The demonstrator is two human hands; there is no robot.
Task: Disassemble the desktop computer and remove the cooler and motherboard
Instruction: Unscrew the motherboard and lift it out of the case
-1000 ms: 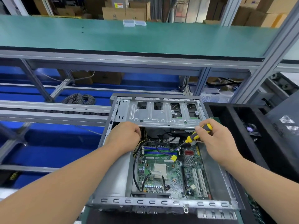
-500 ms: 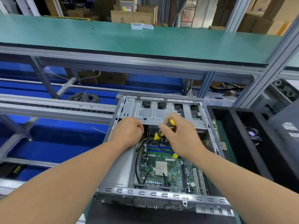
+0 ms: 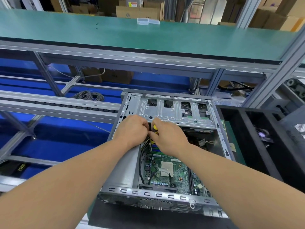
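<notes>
An open grey computer case (image 3: 165,194) lies flat in front of me. Inside it the green motherboard (image 3: 179,172) shows a bare square CPU (image 3: 167,168) and black cables. A silver drive cage (image 3: 175,111) spans the far end. My right hand (image 3: 170,138) is closed around a yellow-and-black screwdriver (image 3: 155,128), tip down at the board's far left corner. My left hand (image 3: 132,129) sits fisted right beside it, touching it, over the yellow and black cable bundle (image 3: 146,146); what its fingers hold is hidden.
A black tray (image 3: 257,146) with compartments stands right of the case, with a small fan (image 3: 262,134) in it. A green shelf (image 3: 148,37) runs across above. A coiled grey cable (image 3: 89,95) lies on blue matting at the far left, behind aluminium conveyor rails (image 3: 57,106).
My right hand has carried the screwdriver from the case's right side to the left, ending against my left hand. The left hand has stayed at the far left corner. My view moved closer.
</notes>
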